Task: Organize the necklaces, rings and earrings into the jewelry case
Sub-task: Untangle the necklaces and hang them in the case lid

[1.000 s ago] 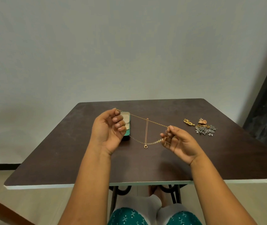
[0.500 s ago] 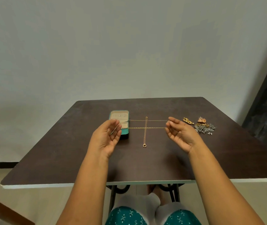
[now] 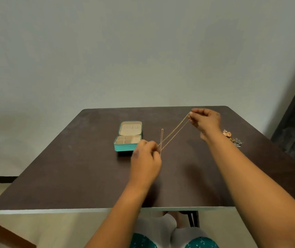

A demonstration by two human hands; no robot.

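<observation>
Necklace chain (image 3: pixel 174 133) is stretched taut above the table (image 3: pixel 71 169), pinched at one end by the left hand (image 3: pixel 145 156) and at the other by the right hand (image 3: pixel 206 122). Just left of it, the teal jewelry case (image 3: pixel 128 138) is seen open, its divided beige compartments apparently unfilled. Loose jewelry (image 3: pixel 232 138) is piled at right.

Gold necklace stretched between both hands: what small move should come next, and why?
Probably bring the right hand toward the left hand to slacken and fold the gold necklace, then lower it into the open jewelry case. The chain is taut, far longer than the case's compartments, and crosses a second necklace lying on the table.
</observation>
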